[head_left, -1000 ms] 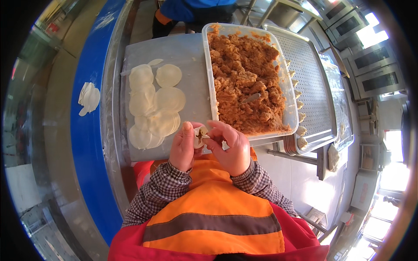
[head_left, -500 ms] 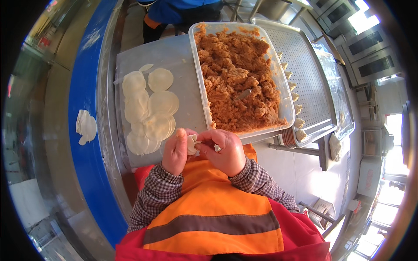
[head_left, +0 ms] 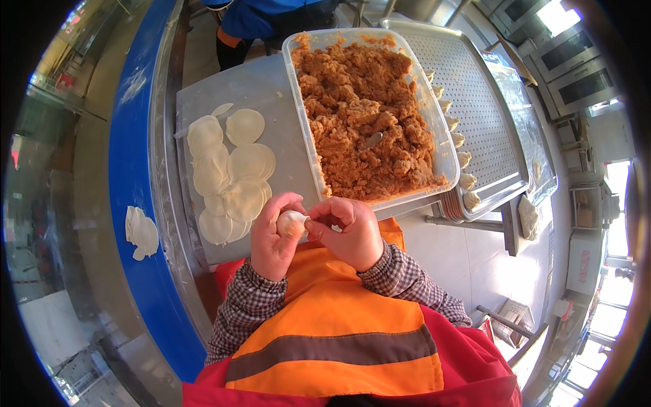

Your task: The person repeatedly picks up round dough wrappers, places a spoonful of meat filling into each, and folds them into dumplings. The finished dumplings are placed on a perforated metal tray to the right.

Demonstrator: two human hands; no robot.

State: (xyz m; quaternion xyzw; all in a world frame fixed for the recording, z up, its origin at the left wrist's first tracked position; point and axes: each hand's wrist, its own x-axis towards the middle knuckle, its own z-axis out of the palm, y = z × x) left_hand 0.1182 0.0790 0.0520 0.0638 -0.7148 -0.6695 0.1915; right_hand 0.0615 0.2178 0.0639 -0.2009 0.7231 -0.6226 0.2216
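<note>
Close in front of my apron, my left hand [head_left: 270,245] cups a small pale dumpling [head_left: 291,225], fingers curled round it. My right hand [head_left: 352,235] pinches the dough at the dumpling's right side between thumb and forefinger. Past my left hand, several round dough wrappers [head_left: 242,198] lie in overlapping piles on a metal work surface [head_left: 271,88]. Beyond my right hand stands a clear plastic tub [head_left: 313,146] with reddish-brown minced filling [head_left: 366,122]. From the filling pokes a metal utensil tip [head_left: 373,140]; the rest of it is buried.
A perforated metal tray [head_left: 453,81] with a row of dumplings [head_left: 458,140] along its left edge stands right of the tub. Scraps of dough [head_left: 141,233] lie on a blue ledge [head_left: 129,156] at the left. Beyond the work surface is another person [head_left: 268,19] in blue.
The dumpling now shows rounded in my left palm, where before a folded wrapper edge faced up. My left fingers have curled farther over it. The view has shifted slightly.
</note>
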